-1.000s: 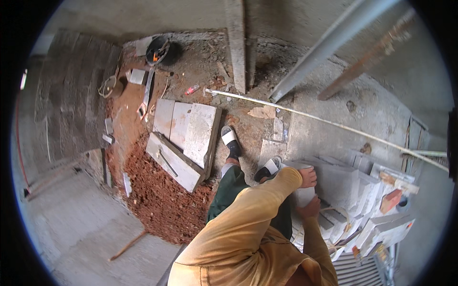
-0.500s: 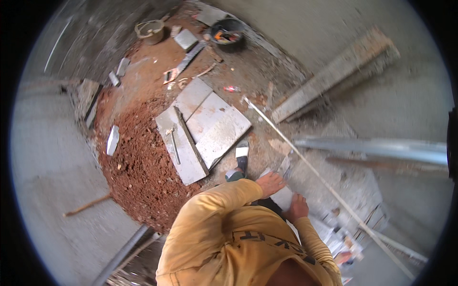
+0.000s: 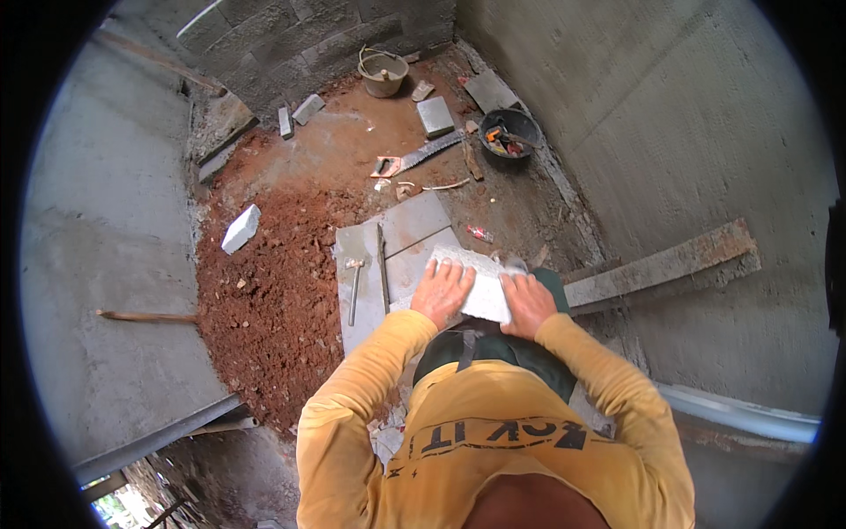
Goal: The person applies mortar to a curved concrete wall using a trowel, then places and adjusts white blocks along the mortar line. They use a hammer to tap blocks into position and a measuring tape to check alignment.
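My left hand (image 3: 442,294) and my right hand (image 3: 527,304) both grip a white, rough-surfaced block (image 3: 478,273) in front of my body, one at each end, fingers over its top. Beneath and beyond it lie pale grey slabs (image 3: 403,219), with a hammer (image 3: 353,300) and a narrow dark strip (image 3: 383,264) on them to the left of my hands. A small red-and-white package (image 3: 480,234) lies just past the block.
Red soil (image 3: 273,309) spreads left, with a white block (image 3: 241,229) and wooden handle (image 3: 145,316). Farther off are a saw (image 3: 414,155), pale bucket (image 3: 382,79) and black tub (image 3: 509,137). A concrete beam (image 3: 665,263) juts at right; walls (image 3: 670,106) surround the area.
The view has turned leftward toward the soil and slabs. My hands have lifted the white block from beside the stack at right to in front of my body.
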The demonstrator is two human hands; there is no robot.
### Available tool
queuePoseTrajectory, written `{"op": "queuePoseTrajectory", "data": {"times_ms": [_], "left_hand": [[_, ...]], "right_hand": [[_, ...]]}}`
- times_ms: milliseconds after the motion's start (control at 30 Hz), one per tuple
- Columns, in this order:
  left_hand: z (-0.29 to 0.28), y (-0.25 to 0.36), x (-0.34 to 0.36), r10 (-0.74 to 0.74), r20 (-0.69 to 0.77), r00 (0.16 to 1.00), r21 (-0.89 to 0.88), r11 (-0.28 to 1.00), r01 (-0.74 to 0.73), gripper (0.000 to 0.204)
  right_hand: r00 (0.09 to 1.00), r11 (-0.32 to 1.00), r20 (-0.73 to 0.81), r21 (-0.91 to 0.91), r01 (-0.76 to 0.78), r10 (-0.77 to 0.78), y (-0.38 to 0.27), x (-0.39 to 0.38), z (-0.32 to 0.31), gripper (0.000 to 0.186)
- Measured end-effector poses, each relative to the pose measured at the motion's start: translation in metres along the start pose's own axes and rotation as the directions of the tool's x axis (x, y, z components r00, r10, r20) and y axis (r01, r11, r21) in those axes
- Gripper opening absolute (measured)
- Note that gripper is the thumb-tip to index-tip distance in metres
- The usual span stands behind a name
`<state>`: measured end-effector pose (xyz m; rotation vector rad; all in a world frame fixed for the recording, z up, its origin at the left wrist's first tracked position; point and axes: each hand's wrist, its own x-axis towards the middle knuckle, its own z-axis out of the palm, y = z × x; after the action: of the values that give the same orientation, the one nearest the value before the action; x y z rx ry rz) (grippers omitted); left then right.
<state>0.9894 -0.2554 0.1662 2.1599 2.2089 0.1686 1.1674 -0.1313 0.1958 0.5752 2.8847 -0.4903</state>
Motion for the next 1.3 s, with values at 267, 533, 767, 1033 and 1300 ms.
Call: {"op": "queuePoseTrajectory", "data": {"times_ms": [267, 533, 767, 1033, 1300], "left_hand": [[0.003, -0.112, 0.092, -0.213, 0.097, 0.972, 0.031, 0.977, 0.211, 0.085], [0.032, -0.206, 0.217, -0.297, 0.372, 0.879, -0.021, 0.944, 0.328, 0.087], [0.042, -0.247, 0.29, -0.268, 0.362, 0.893, -0.128, 0.934, 0.333, 0.087], [0.033, -0.311, 0.339, -0.378, 0.092, 0.921, -0.153, 0.909, 0.388, 0.081], [0.01, -0.442, 0.325, -0.484, 0.047, 0.874, -0.266, 0.837, 0.478, 0.084]], "right_hand": [[0.936, 0.932, 0.02, 0.105, 0.348, -0.352, 0.081, 0.183, -0.023, 0.083], [0.866, 0.906, 0.292, 0.247, 0.343, -0.407, 0.166, 0.344, -0.036, 0.089], [0.895, 0.945, 0.327, 0.222, 0.239, -0.303, 0.214, 0.403, -0.075, 0.085], [0.877, 0.926, 0.33, -0.021, 0.377, -0.349, 0.211, 0.503, -0.146, 0.085], [0.815, 0.831, 0.351, -0.154, 0.535, -0.46, 0.136, 0.64, -0.178, 0.091]]}}
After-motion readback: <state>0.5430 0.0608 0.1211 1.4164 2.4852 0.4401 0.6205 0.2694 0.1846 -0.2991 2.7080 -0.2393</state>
